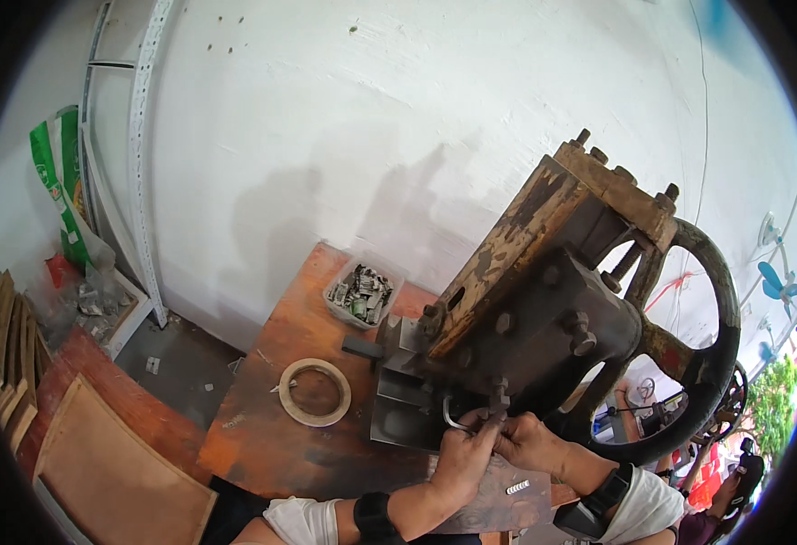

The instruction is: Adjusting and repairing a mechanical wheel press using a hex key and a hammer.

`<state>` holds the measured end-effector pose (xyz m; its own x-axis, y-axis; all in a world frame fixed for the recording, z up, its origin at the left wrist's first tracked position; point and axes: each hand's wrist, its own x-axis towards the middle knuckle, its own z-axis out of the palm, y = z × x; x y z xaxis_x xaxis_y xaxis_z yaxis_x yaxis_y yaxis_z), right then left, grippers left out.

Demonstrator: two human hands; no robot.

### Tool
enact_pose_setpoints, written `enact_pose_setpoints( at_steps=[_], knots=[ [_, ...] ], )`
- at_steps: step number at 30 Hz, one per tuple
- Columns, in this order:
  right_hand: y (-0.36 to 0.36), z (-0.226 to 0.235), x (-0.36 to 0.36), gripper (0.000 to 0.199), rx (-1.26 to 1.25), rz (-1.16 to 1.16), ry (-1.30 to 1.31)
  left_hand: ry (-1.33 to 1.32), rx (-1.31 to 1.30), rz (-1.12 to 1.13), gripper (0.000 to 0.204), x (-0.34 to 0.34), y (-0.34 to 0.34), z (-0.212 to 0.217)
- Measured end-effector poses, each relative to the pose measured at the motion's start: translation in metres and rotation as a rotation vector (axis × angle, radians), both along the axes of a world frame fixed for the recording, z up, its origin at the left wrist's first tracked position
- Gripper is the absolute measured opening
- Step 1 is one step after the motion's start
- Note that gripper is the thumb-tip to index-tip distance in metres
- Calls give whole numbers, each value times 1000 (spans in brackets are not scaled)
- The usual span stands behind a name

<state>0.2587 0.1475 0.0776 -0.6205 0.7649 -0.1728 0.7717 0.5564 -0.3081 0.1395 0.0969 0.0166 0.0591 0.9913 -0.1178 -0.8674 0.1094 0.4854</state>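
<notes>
At the lower front of the press (525,313), your left hand (460,463) has fingers apparently pinching the bent metal rod (450,418), likely to steady it, right hand (534,445) alongside, its grip hidden, can't tell; tub (347,314) left of press, probably for reach.

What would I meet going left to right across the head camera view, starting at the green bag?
Green bag → white perforated post → tan ring → clear plastic tub → left hand → right hand → black handwheel → blue fan.
</notes>
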Motion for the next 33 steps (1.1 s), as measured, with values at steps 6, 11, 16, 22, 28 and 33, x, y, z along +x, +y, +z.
enact_pose_setpoints(
  at_steps=[6, 11, 16, 22, 28, 33],
  knots=[
    [2, -6, -2, 20, 31, 47, 161, -21, -18, 56, 21, 5, -3, 9],
    [5, -2, -1, 21, -6, -7, -69, -4, -58, 35, 19, 3, -1, 9],
    [5, -2, 2, 21, 15, 19, -76, -55, -59, 51, 17, 8, -1, 10],
    [-13, 19, -11, 32, -126, -89, 181, 129, 158, 198, 23, 8, 8, -11],
    [-55, 0, 5, 34, 619, -144, 244, -142, -12, -21, 34, -3, 7, 5],
    [-74, -88, -5, 39, 542, -510, 1586, 17, 121, 4, 34, -2, -1, 6]
  ],
)
